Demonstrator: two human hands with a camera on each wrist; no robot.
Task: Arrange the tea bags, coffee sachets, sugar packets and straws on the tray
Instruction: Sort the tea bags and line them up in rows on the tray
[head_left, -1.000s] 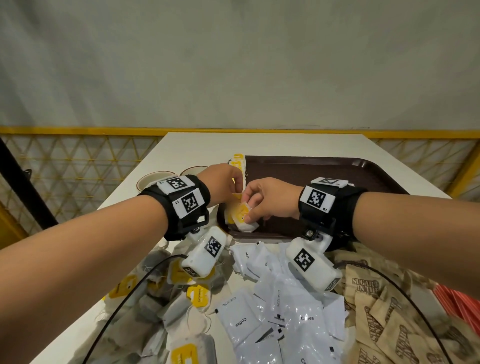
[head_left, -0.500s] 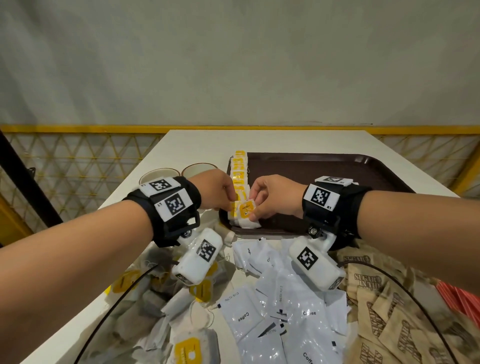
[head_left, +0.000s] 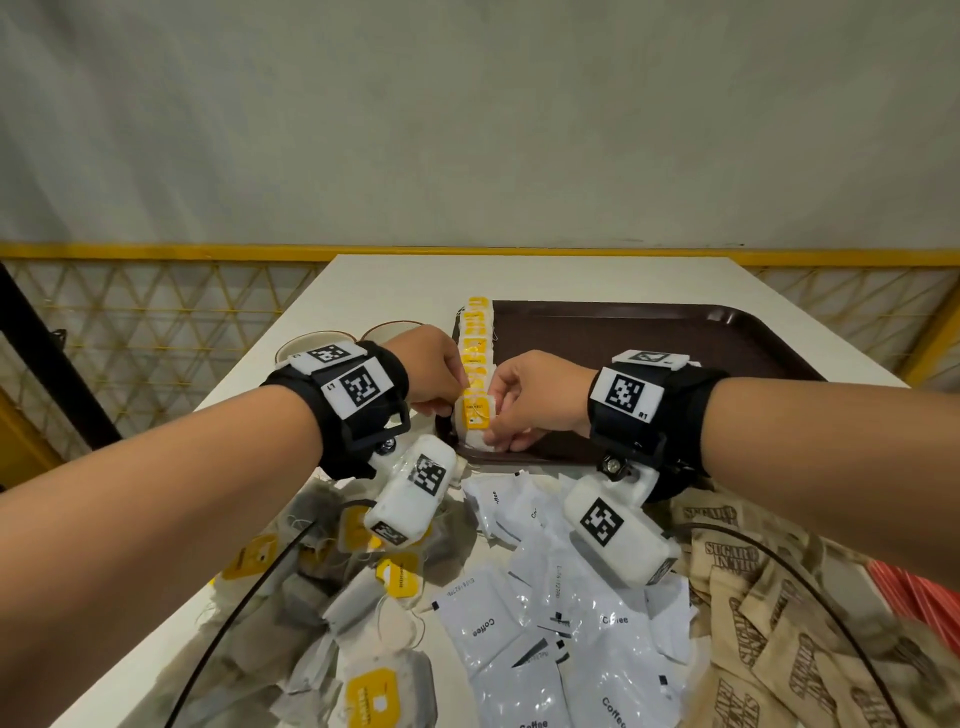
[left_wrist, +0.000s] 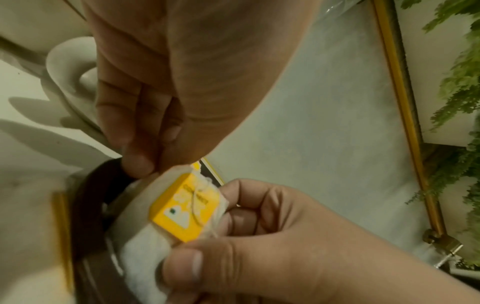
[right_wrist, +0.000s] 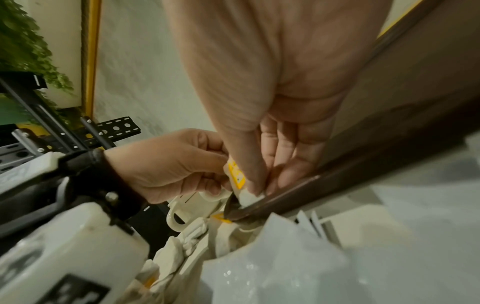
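A dark brown tray (head_left: 649, 353) lies on the white table. A row of tea bags (head_left: 475, 338) with yellow tags runs along its left edge. At the near end of that row both hands hold one tea bag (head_left: 475, 415) over the tray's near-left corner. My right hand (head_left: 496, 431) pinches its lower right side between thumb and fingers, plain in the left wrist view on the tea bag (left_wrist: 184, 207). My left hand (head_left: 457, 402) has curled fingers (left_wrist: 140, 162) on the bag's upper left edge. The bag's lower end (right_wrist: 249, 197) touches the tray rim (right_wrist: 337, 185).
Loose tea bags (head_left: 363, 623) are heaped at front left, white coffee sachets (head_left: 545, 623) in the middle, brown sugar packets (head_left: 753, 597) at right, red straws (head_left: 924, 597) at far right. Two cups (head_left: 306, 345) stand left of the tray. A yellow fence rings the table.
The tea bag has gone from tilted to in line with the row. Both hands have stayed on it and shifted only slightly.
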